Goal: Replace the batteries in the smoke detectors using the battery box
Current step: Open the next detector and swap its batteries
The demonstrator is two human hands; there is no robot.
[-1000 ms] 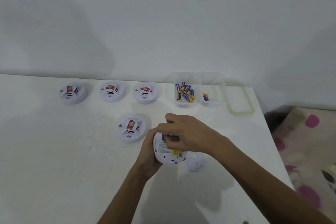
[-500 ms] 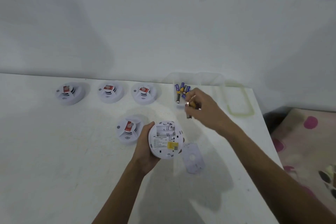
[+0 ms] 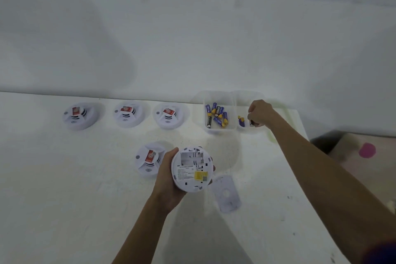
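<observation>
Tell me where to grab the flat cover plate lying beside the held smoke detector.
Pinch the cover plate across its long edges, from above at its right, near end. It lies flat on the table, so only edges offer purchase, and the smoke detector in the left hand crowds its far left corner.

The round white plastic smoke detector (image 3: 192, 169) looks smooth and a bit dull. It has a yellow paper sticker (image 3: 200, 176) on its back. The flat white plastic cover (image 3: 227, 194) beside it is smooth too. The see-through plastic battery box (image 3: 233, 100) is cloudy, not shiny. The blue and yellow batteries (image 3: 216, 115) inside have slick, glossy wraps. The small dark battery (image 3: 251, 122) is too blurry to tell. The white table top (image 3: 85, 210) is matt, with little specks and scuffs. The soft cloth with pink spots (image 3: 368, 156) looks matt.
</observation>
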